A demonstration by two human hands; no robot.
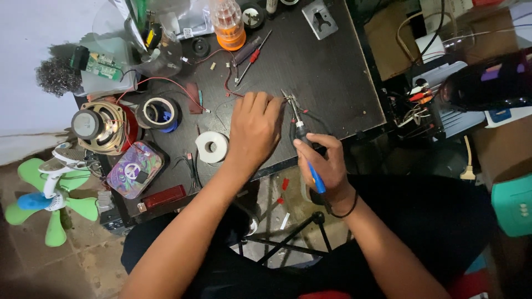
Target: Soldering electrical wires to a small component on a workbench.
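The right hand [327,166] grips a blue-handled soldering iron [302,135], tip at thin red wires [233,91] on the dark counter [332,66]. The left hand [254,130], just left of the iron, presses curled fingers on them.

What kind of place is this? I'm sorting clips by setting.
Probably a small electronics repair bench, in a home or a shop. A right hand holds a soldering iron to wires under the left hand, with a bare loudspeaker, a circuit board and tape rolls around.
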